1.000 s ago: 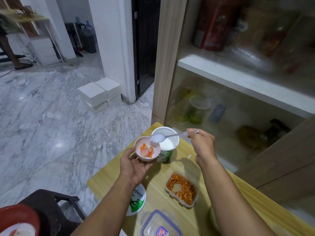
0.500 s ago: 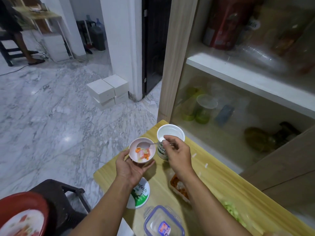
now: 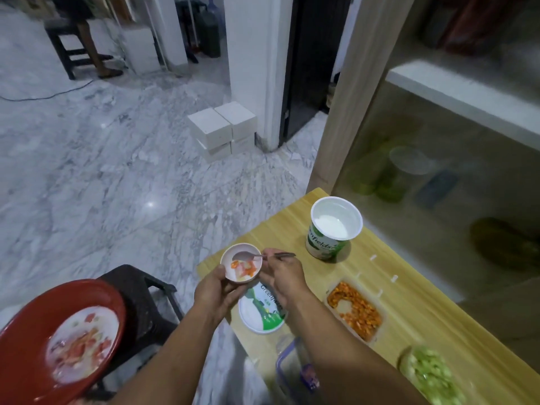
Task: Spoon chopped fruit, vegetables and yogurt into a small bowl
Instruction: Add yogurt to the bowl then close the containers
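**Yogurt going into the bowl**

Left hand (image 3: 217,290) cups the small pink bowl (image 3: 241,267), lower centre, above the desk (image 3: 409,317) edge. Right hand (image 3: 282,277) pinches the spoon (image 3: 257,255), tip in the bowl over chopped pieces. Likely next: stir, or refill from the yogurt tub (image 3: 333,229) at centre right. Wooden desk, marble floor (image 3: 117,171), glass-front cabinet (image 3: 438,141) on the right.

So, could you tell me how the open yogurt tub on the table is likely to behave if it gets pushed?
The yogurt tub looks thin-walled plastic, so probably light and squeezable. It stands tall on a narrower base, only partly full, so a high push may tip it. Lidless, it could spill.
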